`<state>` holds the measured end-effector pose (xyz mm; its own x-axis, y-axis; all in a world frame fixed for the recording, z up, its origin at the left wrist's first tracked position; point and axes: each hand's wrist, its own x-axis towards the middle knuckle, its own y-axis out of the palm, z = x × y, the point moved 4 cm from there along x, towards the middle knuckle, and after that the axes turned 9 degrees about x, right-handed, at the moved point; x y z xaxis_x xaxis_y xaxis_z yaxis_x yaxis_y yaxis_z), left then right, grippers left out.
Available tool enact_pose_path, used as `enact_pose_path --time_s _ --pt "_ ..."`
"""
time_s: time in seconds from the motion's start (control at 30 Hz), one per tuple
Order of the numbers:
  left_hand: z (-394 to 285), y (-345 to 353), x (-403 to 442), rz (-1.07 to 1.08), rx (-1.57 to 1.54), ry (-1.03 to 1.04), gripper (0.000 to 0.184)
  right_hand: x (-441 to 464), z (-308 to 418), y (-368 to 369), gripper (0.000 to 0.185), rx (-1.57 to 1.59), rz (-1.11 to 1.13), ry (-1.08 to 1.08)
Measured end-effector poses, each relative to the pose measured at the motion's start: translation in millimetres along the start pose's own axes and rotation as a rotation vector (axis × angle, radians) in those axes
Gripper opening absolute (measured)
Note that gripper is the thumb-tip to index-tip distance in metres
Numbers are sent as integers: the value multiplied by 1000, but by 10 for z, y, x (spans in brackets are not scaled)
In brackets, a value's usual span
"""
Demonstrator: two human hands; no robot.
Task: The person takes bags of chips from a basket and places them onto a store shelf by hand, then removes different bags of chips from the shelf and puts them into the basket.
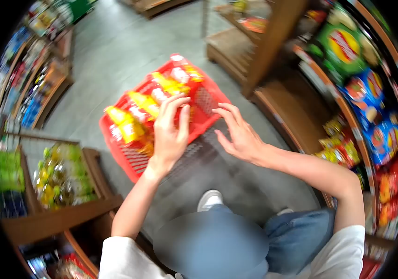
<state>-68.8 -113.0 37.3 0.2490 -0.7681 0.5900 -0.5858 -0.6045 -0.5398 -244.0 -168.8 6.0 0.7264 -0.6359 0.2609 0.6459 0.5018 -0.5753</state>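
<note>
A red plastic basket (116,154) stands on the grey floor in front of me. Inside it, several red and yellow snack packets (125,125) lie in a row. My left hand (170,135) is over the basket's near side, close to the packets, fingers curved and thumb apart. Whether it touches a packet I cannot tell. At the basket's right corner, my right hand (240,135) has its fingers spread, fingertips close to the rim, and nothing in it. Both hands are slightly blurred.
To the right, a shelf (290,104) carries green chip bags (343,46), blue bags (385,139) and small yellow packets (341,153). Bottles (61,174) stand in a wooden rack at left. Farther left are stocked shelves (45,93). My shoe (209,200) is just behind the basket.
</note>
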Motion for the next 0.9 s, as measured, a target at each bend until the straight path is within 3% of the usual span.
enact_pose_path --time_s 0.1,0.37,0.43,0.6,0.8,0.9 --pt "-376 360 124 137 -80 102 15 -389 -123 -418 54 -11 -99 104" --pt "-1222 1007 337 442 -209 390 16 -1204 -193 -1113 53 -206 -233 37" --pt "-1391 1162 348 655 -146 499 18 -1326 -182 -1213 51 -234 -245 48" --pt "-1711 1598 262 901 25 774 19 -1649 -251 -1386 43 -230 -292 30" --pt "-2109 2404 -2 983 19 956 33 -2120 -273 -1803 29 -265 -597 9" --pt "-2412 2773 -115 957 -51 1002 39 -2498 -245 -2004 26 -285 -711 105"
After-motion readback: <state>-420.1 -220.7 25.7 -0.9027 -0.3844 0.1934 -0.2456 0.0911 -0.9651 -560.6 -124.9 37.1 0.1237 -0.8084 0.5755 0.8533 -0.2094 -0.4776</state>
